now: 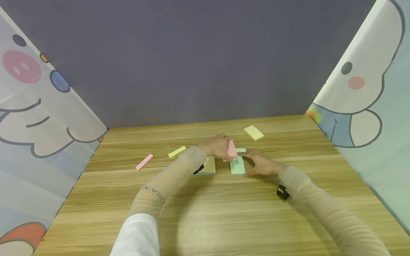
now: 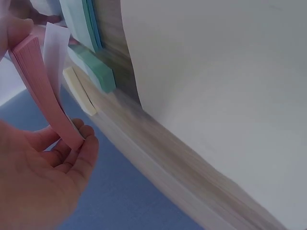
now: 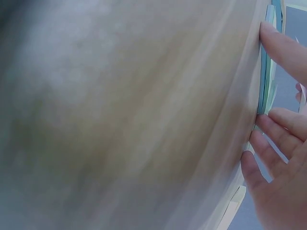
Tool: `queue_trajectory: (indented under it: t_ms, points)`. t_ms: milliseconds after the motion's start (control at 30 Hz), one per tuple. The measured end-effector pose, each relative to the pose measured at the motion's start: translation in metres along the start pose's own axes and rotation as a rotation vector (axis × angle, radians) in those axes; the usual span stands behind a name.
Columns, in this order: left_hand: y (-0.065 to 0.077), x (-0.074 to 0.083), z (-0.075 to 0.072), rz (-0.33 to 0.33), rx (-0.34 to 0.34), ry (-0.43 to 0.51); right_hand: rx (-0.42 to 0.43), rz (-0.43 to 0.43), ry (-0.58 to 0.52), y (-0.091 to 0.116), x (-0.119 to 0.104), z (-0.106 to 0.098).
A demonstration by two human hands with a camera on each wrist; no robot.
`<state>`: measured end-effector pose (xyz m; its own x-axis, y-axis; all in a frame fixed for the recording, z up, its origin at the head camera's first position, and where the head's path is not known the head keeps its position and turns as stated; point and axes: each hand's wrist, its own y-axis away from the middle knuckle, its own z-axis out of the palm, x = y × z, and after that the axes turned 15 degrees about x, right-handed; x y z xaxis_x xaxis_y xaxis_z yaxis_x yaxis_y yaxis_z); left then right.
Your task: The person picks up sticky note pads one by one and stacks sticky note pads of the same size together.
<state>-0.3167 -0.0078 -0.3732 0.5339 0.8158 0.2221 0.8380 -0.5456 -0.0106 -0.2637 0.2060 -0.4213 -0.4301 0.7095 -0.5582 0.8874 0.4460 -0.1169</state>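
Note:
My left hand (image 1: 219, 147) pinches a pink sticky note pad (image 1: 232, 149) that stands tilted above the table. In the left wrist view, thumb and fingers hold this pad (image 2: 41, 86) at opposite ends, and a pale sheet (image 2: 56, 55) sits beside it. Below it lies a light green sticky note pad (image 1: 237, 166), with a narrow green pad (image 1: 241, 150) just behind. My right hand (image 1: 261, 164) rests at the green pad's right side. Seen from the right wrist, thumb and fingers are spread along the green pad's edge (image 3: 264, 81), not curled round it.
A larger yellow pad (image 1: 209, 165), bluish at its front edge, lies partly hidden under the left forearm. Further left are a narrow yellow pad (image 1: 177, 152) and a narrow pink pad (image 1: 144, 161). Another yellow pad (image 1: 253, 132) lies toward the table's back edge, before a dark panel (image 1: 205, 64).

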Motion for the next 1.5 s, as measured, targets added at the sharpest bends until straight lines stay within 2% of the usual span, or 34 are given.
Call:
queue_trajectory:
  t_ms: [200,567,800,1000,1233,1500]
  points:
    - [0.001,0.004,0.005,0.059,0.002,-0.021,-0.006,0.003,0.006,0.000,-0.001,0.001]
    - [0.002,0.007,0.013,0.028,-0.015,0.002,0.001,0.011,0.008,0.000,-0.001,0.003]
    - [0.001,0.011,0.016,0.059,-0.041,-0.013,-0.006,0.015,0.007,0.000,0.000,0.004]
    - [0.002,0.014,0.018,0.053,-0.059,-0.046,-0.008,0.009,0.010,0.000,0.001,0.003]
    - [0.003,0.020,0.023,0.070,-0.059,-0.028,-0.006,-0.003,0.006,0.000,0.003,0.002]
    - [0.004,0.024,0.029,0.049,-0.081,-0.019,-0.009,0.001,0.004,-0.001,0.003,0.001]
